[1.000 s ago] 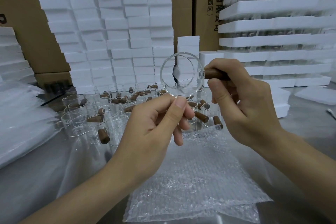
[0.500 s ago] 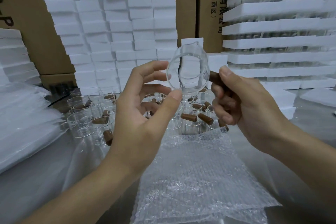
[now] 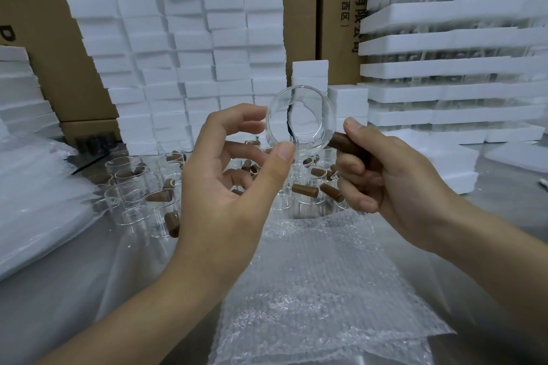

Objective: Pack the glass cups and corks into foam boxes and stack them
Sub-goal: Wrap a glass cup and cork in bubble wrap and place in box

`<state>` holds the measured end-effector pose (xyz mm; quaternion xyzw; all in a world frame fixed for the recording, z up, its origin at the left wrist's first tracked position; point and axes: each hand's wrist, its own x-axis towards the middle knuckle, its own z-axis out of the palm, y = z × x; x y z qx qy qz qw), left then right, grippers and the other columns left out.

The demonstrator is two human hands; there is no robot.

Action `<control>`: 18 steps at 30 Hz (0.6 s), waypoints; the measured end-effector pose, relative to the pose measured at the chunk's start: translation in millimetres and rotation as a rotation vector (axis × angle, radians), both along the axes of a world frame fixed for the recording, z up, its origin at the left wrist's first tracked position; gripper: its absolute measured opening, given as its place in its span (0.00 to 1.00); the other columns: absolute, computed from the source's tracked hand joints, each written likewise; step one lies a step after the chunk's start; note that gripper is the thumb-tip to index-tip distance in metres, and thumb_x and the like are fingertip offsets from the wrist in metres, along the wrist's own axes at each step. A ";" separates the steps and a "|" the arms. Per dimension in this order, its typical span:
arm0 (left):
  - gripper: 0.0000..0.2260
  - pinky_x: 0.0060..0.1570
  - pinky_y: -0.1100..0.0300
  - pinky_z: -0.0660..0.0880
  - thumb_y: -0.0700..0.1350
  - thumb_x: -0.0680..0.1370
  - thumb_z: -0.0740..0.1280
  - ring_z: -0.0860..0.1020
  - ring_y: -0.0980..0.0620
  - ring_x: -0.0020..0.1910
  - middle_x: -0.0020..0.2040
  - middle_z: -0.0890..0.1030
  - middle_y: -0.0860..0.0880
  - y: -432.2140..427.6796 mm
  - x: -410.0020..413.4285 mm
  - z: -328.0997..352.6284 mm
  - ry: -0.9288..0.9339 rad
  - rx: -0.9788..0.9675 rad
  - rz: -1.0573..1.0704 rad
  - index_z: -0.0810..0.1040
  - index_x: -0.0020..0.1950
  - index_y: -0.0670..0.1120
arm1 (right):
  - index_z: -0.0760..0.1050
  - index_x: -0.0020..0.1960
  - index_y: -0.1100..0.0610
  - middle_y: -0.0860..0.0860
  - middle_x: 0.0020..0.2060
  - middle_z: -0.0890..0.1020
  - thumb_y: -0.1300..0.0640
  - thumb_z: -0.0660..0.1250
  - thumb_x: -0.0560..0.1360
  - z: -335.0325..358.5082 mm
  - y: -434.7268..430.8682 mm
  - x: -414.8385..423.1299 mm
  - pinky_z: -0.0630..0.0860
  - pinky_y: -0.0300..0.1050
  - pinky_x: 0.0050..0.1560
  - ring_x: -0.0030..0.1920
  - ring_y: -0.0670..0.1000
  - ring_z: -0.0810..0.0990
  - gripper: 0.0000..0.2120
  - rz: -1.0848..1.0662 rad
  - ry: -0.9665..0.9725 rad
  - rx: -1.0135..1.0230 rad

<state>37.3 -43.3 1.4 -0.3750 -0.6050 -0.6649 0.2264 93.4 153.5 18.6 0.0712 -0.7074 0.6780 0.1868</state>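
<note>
You hold the glass cup up in the middle of the frame, lying on its side with its round end turned toward you, clear of the table. Your right hand carries it: the fingers curl round the brown cork, which sticks out from the cup's right wall. Whether cork and glass are joined cannot be told from here. Your left hand is spread, its fingers loosely curved. The thumb touches the lower rim, and the index finger sits just beside the left edge; contact there is unclear. The cup looks thin-walled, light, stiff and smooth, so it will probably slip under a loose grip and chip or crack on a knock. The cork is the grippier part and likely the safer place to hold. If you take the glass itself, span the wall with fingertips opposite the thumb instead of pressing on the bare rim. Below your hands, at lower centre, lies a sheet of bubble wrap, soft enough to set the cup on. The loose cups with corks crowd the table behind your hands, so keep the raised one from clinking against them. Empty foam boxes are piled at upper left, and filled stacks stand at upper right. This cup has yet to go into a box.
</note>
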 end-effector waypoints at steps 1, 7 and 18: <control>0.14 0.47 0.44 0.83 0.51 0.79 0.74 0.83 0.49 0.51 0.62 0.82 0.53 0.2 -0.1 -0.2 -0.004 0.001 -0.002 0.79 0.64 0.57 | 0.67 0.30 0.50 0.59 0.36 0.51 0.39 0.63 0.81 -0.1 0.0 -0.7 0.63 0.39 0.28 0.23 0.50 0.64 0.24 -0.004 0.002 0.007; 0.14 0.47 0.49 0.81 0.49 0.78 0.75 0.82 0.52 0.49 0.62 0.81 0.52 1.7 -1.9 -1.3 -0.024 -0.003 -0.025 0.79 0.62 0.55 | 0.68 0.29 0.50 0.56 0.32 0.53 0.37 0.65 0.79 0.8 0.8 0.4 0.67 0.38 0.27 0.22 0.50 0.67 0.25 -0.049 0.009 0.035; 0.31 0.50 0.59 0.83 0.55 0.74 0.81 0.79 0.60 0.63 0.68 0.77 0.68 -6.5 -25.2 1.1 0.046 -0.353 0.043 0.73 0.74 0.71 | 0.66 0.34 0.61 0.53 0.23 0.72 0.45 0.61 0.86 -6.2 4.1 4.2 0.74 0.46 0.32 0.28 0.43 0.77 0.27 -0.324 0.282 0.444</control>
